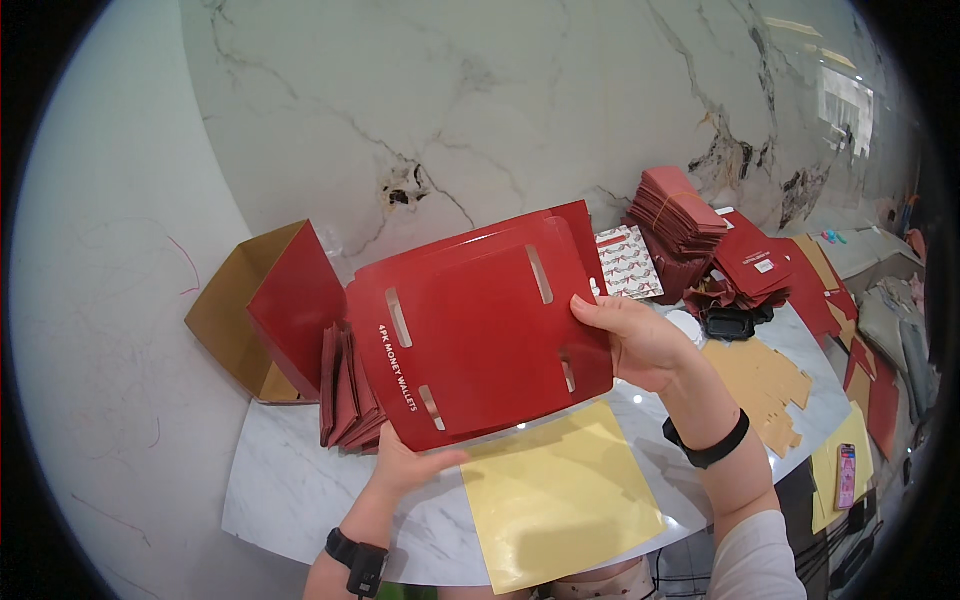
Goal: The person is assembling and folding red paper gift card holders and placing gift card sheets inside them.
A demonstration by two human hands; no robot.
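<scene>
Above the table I hold a red slotted cardboard sheet (475, 330) in both hands, tilted, with cut-out slots near its corners and white print along its left side. My left hand (400, 465) grips its lower left corner, the fingers hidden behind it. At the right edge, my right hand (645, 340) has its thumb on the front face and its fingers behind. Another red layer shows past the sheet's top right corner. Beneath it lies a yellow paper sheet (560, 510). Several folded dark-red wallets (340, 390) stand just left of the sheet.
An open red box (295, 310) with a brown inside stands at the left. Banded dark-red wallets (680, 215) are stacked at the back right, beside a patterned white packet (628, 262). A black tray (730, 323), brown cardboard (765, 385) and a phone (846, 475) lie rightward.
</scene>
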